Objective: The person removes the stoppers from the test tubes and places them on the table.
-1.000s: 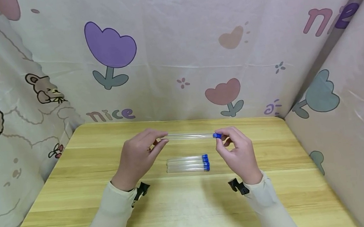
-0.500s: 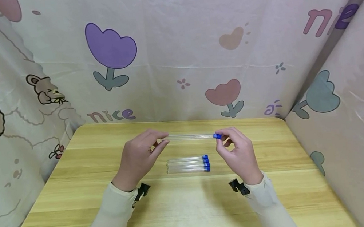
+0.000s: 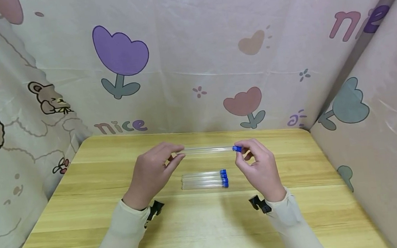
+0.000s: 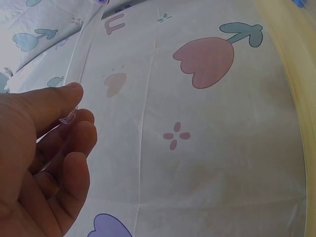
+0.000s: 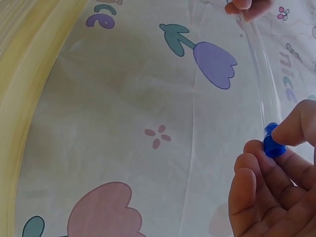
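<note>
- Background: a pale printed curtain (image 3: 182, 29) hung beyond the tube row (image 3: 204, 181), bearing flowers, hearts and lettering; further printed fabric hung to its left and right.
- Work surface: the wooden table (image 3: 208, 227) lay beneath the tube row and extended around it on all sides.
- Landmark: the tube row consisted of clear tubes lying side by side, with blue caps (image 3: 224, 178) aligned at the right-hand end.
- Workpiece: one clear tube (image 3: 208, 150) was held off the table, beyond the tube row and roughly parallel to it. A blue cap (image 3: 236, 148) was positioned at its right end; its seating depth could not be determined.
- Left hand (image 3: 153, 172): located to the left of the tube row. Thumb and forefinger were brought together to the tube's thickness, pinching its rounded end; the remaining fingers were bent and held nothing.
- Right hand (image 3: 260, 168): located to the right of the tube row. Thumb and forefinger gripped the blue cap from opposite sides, the gap reduced to the cap's width; the other fingers were curled below it.
- Wrist fittings: pale sleeves (image 3: 114, 244) and black wrist mounts (image 3: 155, 209) were positioned nearer the wearer than the tube row.
</note>
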Available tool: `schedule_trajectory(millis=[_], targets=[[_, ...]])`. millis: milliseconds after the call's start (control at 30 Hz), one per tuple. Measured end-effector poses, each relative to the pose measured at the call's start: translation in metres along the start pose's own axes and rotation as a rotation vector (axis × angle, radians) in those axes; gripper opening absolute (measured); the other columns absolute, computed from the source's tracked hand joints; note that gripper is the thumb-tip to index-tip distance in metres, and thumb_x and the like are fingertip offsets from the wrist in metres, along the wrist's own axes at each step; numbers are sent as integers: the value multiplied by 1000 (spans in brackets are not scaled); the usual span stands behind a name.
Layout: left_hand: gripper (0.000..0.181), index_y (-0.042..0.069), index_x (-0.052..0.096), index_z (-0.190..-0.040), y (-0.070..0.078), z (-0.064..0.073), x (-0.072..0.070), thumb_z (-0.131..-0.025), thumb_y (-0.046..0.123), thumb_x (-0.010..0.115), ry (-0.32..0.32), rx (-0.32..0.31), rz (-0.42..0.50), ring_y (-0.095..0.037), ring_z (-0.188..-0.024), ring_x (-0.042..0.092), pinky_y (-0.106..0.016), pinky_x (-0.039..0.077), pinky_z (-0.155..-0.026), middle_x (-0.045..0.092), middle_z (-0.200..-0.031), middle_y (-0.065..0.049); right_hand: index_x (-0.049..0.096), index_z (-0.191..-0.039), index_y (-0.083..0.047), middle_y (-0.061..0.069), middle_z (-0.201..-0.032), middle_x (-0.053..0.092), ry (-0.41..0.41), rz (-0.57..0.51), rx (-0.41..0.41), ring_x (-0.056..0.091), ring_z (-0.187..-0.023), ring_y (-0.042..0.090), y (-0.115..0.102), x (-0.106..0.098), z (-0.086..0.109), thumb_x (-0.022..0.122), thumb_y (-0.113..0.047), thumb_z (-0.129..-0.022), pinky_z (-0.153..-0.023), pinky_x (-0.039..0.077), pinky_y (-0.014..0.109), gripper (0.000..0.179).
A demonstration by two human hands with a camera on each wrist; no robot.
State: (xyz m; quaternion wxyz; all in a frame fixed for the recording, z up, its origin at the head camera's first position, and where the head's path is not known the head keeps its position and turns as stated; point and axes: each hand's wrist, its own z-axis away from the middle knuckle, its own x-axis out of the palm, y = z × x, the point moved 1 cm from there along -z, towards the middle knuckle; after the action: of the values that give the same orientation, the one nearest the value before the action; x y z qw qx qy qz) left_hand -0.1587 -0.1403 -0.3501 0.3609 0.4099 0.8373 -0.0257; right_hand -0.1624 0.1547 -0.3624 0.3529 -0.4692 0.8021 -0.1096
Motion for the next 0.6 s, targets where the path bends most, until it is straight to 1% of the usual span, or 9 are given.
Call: schedule_trajectory(millis=[133,267,433,600], targets=[[22,8,76,-111,0,0,0,-91,16,80,12,4,-1,-10,-70,66,-27,55,-57,76,-102,-1,73,-108,-5,2,-96,69,-25,12,6,62,-82,11,0,0,1,69,8,-88,-65,59,31,24],[21,8,76,-110,-1,0,1,-91,14,81,26,9,2,-13,-76,71,-29,57,-61,76,-103,-1,72,-107,-5,2,-95,69,-39,2,-3,61,-84,11,0,0,0,68,8,-89,-67,58,28,22],[20,8,75,-110,-2,1,2,-91,12,80,25,1,-2,-14,-78,71,-30,58,-62,75,-103,-2,73,-103,-6,1,-96,69,-59,-13,-40,61,-84,12,0,0,-1,67,7,-89,-73,55,23,20],[20,8,74,-111,-4,1,1,-92,12,79,22,-9,-13,-14,-77,70,-30,58,-61,73,-104,-2,72,-99,-7,1,-97,70,-96,-4,-92,60,-85,14,0,-1,-1,67,7,-86,-77,52,21,20]])
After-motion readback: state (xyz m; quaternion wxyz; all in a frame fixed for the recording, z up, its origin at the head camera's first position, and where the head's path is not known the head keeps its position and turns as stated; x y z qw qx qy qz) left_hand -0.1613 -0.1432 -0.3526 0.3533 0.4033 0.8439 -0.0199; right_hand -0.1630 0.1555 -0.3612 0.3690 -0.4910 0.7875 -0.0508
